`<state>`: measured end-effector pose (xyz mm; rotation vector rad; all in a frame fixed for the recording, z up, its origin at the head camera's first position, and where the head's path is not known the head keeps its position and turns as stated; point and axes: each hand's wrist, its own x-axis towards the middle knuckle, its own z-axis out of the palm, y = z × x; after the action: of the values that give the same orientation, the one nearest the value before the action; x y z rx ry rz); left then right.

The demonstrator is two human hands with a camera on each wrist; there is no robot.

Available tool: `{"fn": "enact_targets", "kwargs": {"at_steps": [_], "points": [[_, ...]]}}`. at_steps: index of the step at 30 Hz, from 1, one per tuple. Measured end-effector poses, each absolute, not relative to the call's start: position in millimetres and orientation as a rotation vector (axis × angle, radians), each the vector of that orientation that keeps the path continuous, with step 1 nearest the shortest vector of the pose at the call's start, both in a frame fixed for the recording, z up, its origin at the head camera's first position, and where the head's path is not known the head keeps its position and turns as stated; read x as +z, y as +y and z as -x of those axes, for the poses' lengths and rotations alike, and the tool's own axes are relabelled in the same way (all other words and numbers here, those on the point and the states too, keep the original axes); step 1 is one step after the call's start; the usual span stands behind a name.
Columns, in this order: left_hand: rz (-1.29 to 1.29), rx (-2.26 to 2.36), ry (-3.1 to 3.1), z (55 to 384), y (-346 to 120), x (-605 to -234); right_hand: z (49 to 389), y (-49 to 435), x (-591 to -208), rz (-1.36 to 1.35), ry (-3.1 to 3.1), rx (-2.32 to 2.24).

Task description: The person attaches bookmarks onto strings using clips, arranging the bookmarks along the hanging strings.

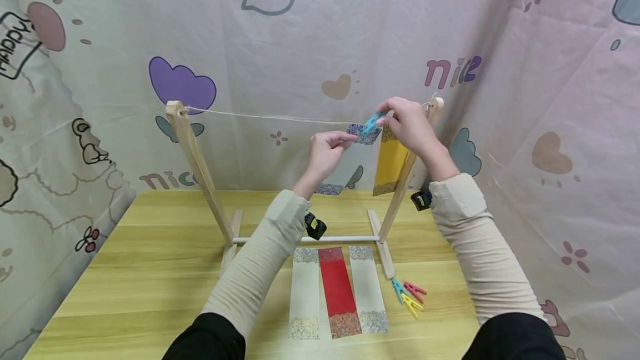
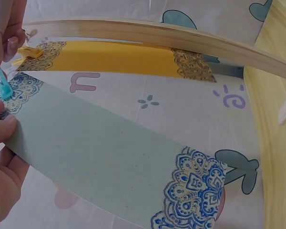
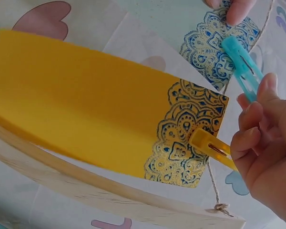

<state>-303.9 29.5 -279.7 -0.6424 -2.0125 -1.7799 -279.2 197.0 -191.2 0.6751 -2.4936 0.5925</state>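
My left hand (image 1: 327, 153) pinches the patterned upper end of a pale green paper strip (image 2: 95, 124) at the string (image 1: 270, 118). My right hand (image 1: 407, 126) grips a blue clothespin (image 3: 243, 64) by its handle end, and the clothespin's tip lies over the strip's lace-patterned end. Beside it hangs a yellow paper strip (image 1: 391, 160), held to the string by a yellow clothespin (image 3: 212, 148). The string is tied to a wooden post (image 1: 407, 182) on the right.
The frame's left post (image 1: 200, 176) and a white crossbar (image 1: 345, 239) stand on the wooden table (image 1: 125, 282). In front lie a white strip (image 1: 305, 293), a red strip (image 1: 340, 290) and another white strip (image 1: 367, 288). Blue (image 1: 398, 290), pink (image 1: 415, 290) and yellow clothespins (image 1: 412, 305) lie beside them.
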Motion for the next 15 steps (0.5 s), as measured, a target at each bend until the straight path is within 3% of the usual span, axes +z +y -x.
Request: {"fn": "enact_targets", "kwargs": {"at_steps": [15], "points": [[0.684,-1.829,-1.977,306,27,-288,285,198,-201,-0.718,-2.591,0.786]]}}
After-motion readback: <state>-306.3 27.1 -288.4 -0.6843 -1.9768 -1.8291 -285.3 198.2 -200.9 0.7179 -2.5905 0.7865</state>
